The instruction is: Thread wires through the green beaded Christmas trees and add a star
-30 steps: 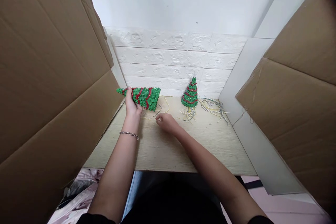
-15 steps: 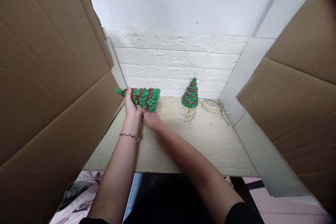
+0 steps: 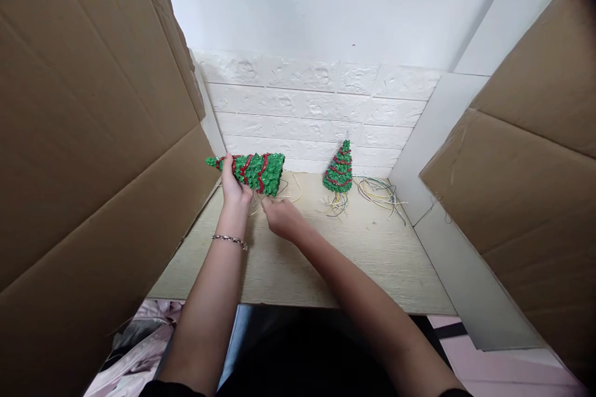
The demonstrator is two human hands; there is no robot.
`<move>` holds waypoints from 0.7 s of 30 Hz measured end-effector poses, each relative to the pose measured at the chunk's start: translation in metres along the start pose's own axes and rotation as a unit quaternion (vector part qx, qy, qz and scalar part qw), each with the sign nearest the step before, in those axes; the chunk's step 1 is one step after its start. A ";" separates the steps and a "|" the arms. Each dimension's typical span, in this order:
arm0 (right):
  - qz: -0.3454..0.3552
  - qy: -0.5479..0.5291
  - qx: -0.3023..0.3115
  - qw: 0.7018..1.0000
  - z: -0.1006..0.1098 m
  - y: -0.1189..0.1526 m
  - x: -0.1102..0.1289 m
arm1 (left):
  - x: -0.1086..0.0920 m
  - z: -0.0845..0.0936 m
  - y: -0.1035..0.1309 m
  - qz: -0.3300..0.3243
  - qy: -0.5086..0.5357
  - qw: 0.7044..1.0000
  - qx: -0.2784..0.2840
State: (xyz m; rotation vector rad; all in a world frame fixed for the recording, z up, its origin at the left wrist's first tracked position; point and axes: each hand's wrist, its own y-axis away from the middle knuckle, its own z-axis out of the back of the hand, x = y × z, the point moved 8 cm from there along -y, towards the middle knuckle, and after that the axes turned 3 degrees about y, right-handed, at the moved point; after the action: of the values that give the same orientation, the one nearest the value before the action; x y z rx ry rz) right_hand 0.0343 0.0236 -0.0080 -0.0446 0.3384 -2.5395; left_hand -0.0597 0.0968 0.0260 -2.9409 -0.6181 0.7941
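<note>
My left hand [image 3: 235,186] is wrapped round a small green beaded Christmas tree [image 3: 261,172] with red garland. The tree lies sideways in the air, its tip to the left and its wide base to the right. Just below the base, my right hand [image 3: 283,218] is closed in a pinch. Whatever is between its fingertips is too small to make out. Thin wires [image 3: 297,189] show behind and beneath the held tree. A second, similar Christmas tree [image 3: 339,170] stands upright at the back, on a tangle of wire ends [image 3: 336,203].
A loose coil of yellow, white and dark wires [image 3: 379,192] lies at the back right of the wooden table [image 3: 354,267]. Cardboard walls [image 3: 153,173] [image 3: 512,198] close in on both sides, and a white brick-patterned wall [image 3: 307,102] stands behind.
My right hand has drawn slightly right and down, away from my left hand. The held tree stays nearly where it was, in my left hand. The view has shifted a little.
</note>
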 end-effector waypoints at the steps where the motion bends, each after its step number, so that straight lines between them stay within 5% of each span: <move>1: -0.006 0.005 -0.004 1.000 0.003 0.006 -0.002 | 0.000 0.000 0.000 -0.004 -0.003 1.000 0.003; 5: 0.019 0.027 -0.068 0.997 0.023 0.022 -0.004 | 0.000 0.001 -0.001 -0.025 -0.020 0.999 0.006; 8: 0.058 0.016 -0.171 0.983 0.047 0.035 -0.009 | 0.001 0.005 -0.002 -0.025 -0.023 0.999 -0.012; 13: -0.037 -0.037 -0.373 0.926 0.075 0.059 -0.047 | 0.003 0.007 -0.002 -0.030 -0.060 0.998 -0.021; 16: -0.090 -0.055 -0.378 0.920 0.071 0.061 -0.064 | 0.000 0.004 0.001 -0.058 -0.075 0.995 -0.019; 21: -0.046 -0.074 -0.434 0.897 0.074 0.065 -0.067 | 0.000 -0.001 0.005 -0.073 -0.103 0.992 -0.006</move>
State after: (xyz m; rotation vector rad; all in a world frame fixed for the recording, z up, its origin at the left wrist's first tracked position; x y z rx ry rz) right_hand 0.1327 -0.0092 0.0496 -0.5970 1.3972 -2.2439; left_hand -0.0572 0.0921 0.0263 -2.8045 -0.8417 1.0894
